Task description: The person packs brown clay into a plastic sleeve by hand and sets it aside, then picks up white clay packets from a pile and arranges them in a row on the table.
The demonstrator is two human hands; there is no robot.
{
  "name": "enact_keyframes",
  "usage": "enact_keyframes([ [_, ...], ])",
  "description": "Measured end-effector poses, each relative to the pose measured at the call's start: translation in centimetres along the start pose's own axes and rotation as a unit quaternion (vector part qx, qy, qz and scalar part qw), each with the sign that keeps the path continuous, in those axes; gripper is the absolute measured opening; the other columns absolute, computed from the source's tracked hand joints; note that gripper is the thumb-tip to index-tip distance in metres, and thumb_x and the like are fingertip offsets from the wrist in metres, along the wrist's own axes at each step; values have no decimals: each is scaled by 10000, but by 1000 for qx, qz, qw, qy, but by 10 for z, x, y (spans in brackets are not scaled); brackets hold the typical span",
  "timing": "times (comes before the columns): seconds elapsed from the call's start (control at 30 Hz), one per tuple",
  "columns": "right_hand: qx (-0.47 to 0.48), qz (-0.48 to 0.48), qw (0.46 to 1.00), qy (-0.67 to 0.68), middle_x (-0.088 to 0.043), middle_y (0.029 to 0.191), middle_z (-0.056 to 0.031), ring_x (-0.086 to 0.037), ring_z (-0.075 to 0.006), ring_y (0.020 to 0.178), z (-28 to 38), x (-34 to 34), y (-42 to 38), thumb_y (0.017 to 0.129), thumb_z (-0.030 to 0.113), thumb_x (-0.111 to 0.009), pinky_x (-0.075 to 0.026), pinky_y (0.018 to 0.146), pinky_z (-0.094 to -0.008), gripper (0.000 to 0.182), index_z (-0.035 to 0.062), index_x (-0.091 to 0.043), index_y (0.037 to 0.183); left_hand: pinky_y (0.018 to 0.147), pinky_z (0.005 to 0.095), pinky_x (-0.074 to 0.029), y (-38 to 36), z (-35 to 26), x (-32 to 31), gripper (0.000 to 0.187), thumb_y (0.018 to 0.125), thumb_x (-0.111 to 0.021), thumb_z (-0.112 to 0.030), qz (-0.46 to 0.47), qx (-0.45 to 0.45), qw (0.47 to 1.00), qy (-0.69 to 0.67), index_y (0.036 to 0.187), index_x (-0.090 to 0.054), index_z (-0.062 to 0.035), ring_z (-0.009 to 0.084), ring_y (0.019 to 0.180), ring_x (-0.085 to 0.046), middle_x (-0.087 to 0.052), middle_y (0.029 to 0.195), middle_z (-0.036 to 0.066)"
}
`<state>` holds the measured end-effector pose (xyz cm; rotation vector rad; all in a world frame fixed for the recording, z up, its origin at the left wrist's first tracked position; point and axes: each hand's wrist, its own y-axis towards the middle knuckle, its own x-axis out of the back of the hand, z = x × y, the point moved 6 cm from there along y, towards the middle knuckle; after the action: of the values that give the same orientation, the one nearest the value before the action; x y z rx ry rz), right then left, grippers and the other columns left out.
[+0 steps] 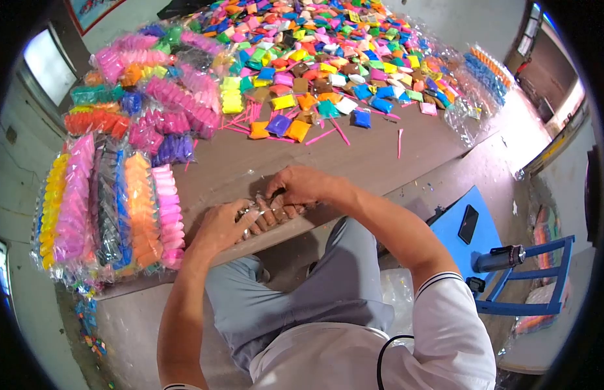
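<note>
A clear plastic bag of brown packets lies at the table's near edge, in front of my lap. My left hand grips the left end of this bag, its fingers curled over the plastic. Over the bag's far right side, my right hand is closed, thumb and fingers pinched together. A small dark spot shows at its fingertips; I cannot make out what it is. The packets sit side by side in a row, partly covered by both hands.
Bagged rows of colored packets are stacked at the left. A large heap of loose colored packets covers the far table, with pink sticks before it. On the right, a blue chair carries a phone and a bottle.
</note>
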<state>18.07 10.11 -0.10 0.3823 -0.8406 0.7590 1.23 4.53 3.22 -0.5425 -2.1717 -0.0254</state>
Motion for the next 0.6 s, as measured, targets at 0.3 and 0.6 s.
enact_keyframes([
  [0.3, -54, 117, 989, 73, -719, 811, -126, -682, -242, 602, 40, 18, 9, 837, 137, -720, -535, 495, -375, 477, 127, -607, 1301, 580, 351, -528, 7, 1, -7, 270, 966, -579, -254, -2, -6, 1000, -3, 1101, -677, -42, 196, 583, -665, -691, 723, 139],
  [0.6, -102, 205, 960, 162, -730, 855, -120, -706, -208, 704, 21, 5, 10, 864, 153, -706, -554, 561, -350, 402, 68, -637, 1251, 564, 349, -520, 10, 8, -13, 236, 984, -554, -235, -9, -10, 999, -36, 995, -663, -25, 191, 573, -658, -680, 704, 129],
])
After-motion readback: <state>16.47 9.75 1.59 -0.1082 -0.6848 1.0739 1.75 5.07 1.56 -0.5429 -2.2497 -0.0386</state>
